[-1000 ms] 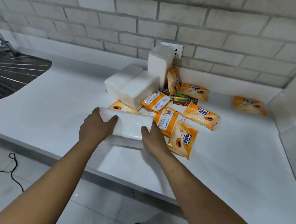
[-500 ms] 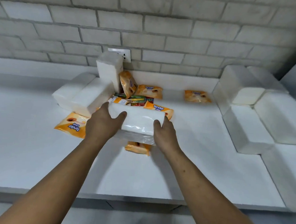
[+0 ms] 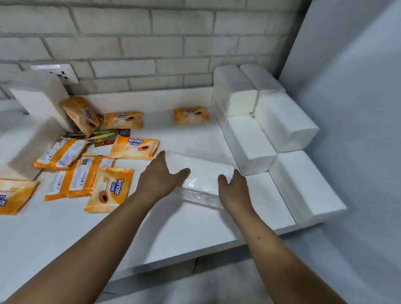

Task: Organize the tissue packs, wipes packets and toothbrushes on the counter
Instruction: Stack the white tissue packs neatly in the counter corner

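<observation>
Pale brick wall [image 3: 131,30] at the back, with a white socket [image 3: 56,71] at left; a plain white panel [image 3: 362,103] closes the right side.

White counter [image 3: 36,247]: carries every item.

Sorted tissue packs [image 3: 285,124]: white blocks ranked along the panel, some stacked.

Unsorted tissue packs [image 3: 39,97]: far left, one upright below the socket.

Held tissue pack [image 3: 203,173]: a clear-wrapped white block just beside the near row of the sorted group. Whether it rests on the counter or hangs just above cannot be told. Judged light, soft and compressible, with slippery film and a loose wrapper flap at the near edge. Best taken by its two short ends and squeezed gently.

Left hand [image 3: 159,182]: arm extended, thumb over the top face, grip clamped on the pack's left end.

Right hand [image 3: 235,192]: mirrored, grip clamped on the right end.

Wipes packets [image 3: 134,145]: orange, scattered left of centre, with a lone packet [image 3: 191,115] near the wall.

Toothbrushes [image 3: 103,134]: coloured, partly buried under the wipes.
</observation>
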Demonstrator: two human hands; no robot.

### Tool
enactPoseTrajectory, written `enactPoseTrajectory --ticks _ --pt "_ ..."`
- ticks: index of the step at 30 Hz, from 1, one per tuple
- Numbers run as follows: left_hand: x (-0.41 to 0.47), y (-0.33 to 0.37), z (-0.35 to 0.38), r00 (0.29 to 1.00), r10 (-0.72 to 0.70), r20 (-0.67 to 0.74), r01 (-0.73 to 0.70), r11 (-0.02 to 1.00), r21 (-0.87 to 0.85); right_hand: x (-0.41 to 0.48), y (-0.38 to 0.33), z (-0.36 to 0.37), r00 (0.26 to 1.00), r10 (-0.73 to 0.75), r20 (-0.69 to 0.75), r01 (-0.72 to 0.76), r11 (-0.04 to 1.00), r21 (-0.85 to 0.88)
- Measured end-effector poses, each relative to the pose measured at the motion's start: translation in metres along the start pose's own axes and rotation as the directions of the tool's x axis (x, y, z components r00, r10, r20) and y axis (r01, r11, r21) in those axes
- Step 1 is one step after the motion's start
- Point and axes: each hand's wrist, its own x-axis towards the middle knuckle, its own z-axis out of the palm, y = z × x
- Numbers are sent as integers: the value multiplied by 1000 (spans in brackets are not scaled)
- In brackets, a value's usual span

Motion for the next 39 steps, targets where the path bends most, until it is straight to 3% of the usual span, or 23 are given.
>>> enactPoseTrajectory --ticks 8,10,11,13,15,19,22,26,30,32,36,39 --pt "10 55 72 977 132 168 -129 991 -26 4 55 -75 996 84 -24 -86 995 -55" --pt "13 69 85 963 171 209 -165 985 -48 5 67 -86 997 30 -72 -48 964 -262" --pt "14 74 90 955 193 226 -186 981 -55 5 70 -90 992 -44 -114 -12 895 -446" --pt "14 85 99 943 219 251 -215 976 -44 5 76 -98 948 -278 -156 69 657 -751" --pt "15 89 107 939 239 249 -236 971 -39 5 76 -107 902 -419 -102 151 530 -835" --pt "16 91 112 928 274 251 -264 962 -75 13 77 -119 859 -485 165 431 510 -744" --pt "18 89 114 904 283 320 -251 958 -137 14 76 -117 865 -408 294 486 529 -696" --pt "16 91 122 918 261 299 -209 958 -194 13 78 -115 885 -364 290 449 499 -741" --pt "3 95 138 980 60 188 -29 986 -166 11 78 -117 898 -379 223 409 530 -743" --pt "0 92 146 984 32 176 -2 986 -169 8 79 -116 898 -382 217 408 541 -736" --pt "-12 91 153 991 -26 135 63 958 -279 2 80 -115 907 -378 185 385 567 -729" --pt "-22 90 155 968 -65 243 175 867 -466 -2 81 -115 907 -387 164 378 580 -722"
